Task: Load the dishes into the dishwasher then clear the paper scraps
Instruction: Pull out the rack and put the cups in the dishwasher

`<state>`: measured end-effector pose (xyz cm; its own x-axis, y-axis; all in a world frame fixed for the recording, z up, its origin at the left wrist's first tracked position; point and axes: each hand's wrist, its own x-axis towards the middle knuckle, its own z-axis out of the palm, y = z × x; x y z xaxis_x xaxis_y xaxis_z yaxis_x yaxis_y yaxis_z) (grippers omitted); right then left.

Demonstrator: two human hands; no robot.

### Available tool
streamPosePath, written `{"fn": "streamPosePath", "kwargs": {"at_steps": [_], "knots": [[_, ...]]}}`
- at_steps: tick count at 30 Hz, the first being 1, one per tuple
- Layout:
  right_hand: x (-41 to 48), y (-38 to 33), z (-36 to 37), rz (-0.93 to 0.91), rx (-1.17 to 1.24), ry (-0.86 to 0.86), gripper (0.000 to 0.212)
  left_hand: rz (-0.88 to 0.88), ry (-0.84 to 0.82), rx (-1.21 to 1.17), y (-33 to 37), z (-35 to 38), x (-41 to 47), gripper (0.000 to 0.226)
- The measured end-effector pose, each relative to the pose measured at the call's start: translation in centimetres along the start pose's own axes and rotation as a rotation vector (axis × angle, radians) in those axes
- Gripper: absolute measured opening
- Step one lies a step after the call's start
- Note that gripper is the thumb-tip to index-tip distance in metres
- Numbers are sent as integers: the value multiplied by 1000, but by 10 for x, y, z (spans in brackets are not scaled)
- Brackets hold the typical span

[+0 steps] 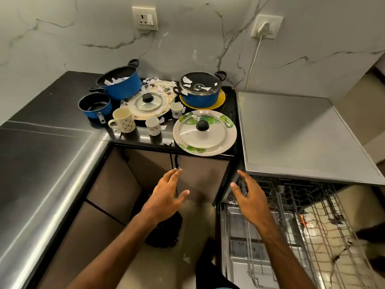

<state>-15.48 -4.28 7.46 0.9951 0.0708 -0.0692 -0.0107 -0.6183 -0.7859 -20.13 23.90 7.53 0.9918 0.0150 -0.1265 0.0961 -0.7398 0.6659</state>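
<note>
Nearest, both bare hands hang in the air in front of the brown cupboard doors (200, 176). The left hand (166, 192) and the right hand (248, 197) have their fingers spread and loose, and they grip nothing. Just right of the right hand, the open dishwasher (239, 247) shows its grey wire rack (312, 215) drawn out over the lowered door.

Above them, at the front right corner of the dark glossy worktop (62, 97), sits a white plate with green leaf print (231, 132). A glass lid with a black knob (200, 138) lies on it. Along the front edge to its left stand a small white floral cup (153, 126) and a cream mug with a dotted pattern (123, 119).

Further in, a second small cup (176, 109) stands beside a large cream patterned platter (143, 116) that carries a smaller glass lid (148, 101). A small blue saucepan (94, 105) is at the left.

Towards the back edge, a big blue pot (123, 84) leans on the platter, and a lidded blue pot (200, 94) rests on a yellow plate (221, 100). Torn white paper scraps (154, 81) lie on the platter, in the big pot, on the pot lid and on the worktop.
</note>
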Motion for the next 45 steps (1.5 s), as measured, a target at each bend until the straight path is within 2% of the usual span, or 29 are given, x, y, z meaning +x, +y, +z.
{"fn": "streamPosePath", "kwargs": {"at_steps": [14, 22, 28, 34, 41, 45], "knots": [[161, -31, 14, -70, 113, -169, 54, -138, 87, 2, 11, -25, 146, 80], [191, -58, 39, -75, 154, -225, 53, -243, 99, -7, -11, -41, 169, 79], [211, -83, 67, -69, 135, -212, 52, -272, 200, 7, -45, -79, 192, 74], [231, -105, 89, -71, 98, -193, 50, -293, 363, 163, -63, -115, 220, 73], [246, -136, 124, -85, 127, -211, 51, -366, 327, 349, -114, -155, 251, 80], [248, -147, 135, -75, 141, -194, 49, -387, 332, 490, -136, -166, 258, 68]]}}
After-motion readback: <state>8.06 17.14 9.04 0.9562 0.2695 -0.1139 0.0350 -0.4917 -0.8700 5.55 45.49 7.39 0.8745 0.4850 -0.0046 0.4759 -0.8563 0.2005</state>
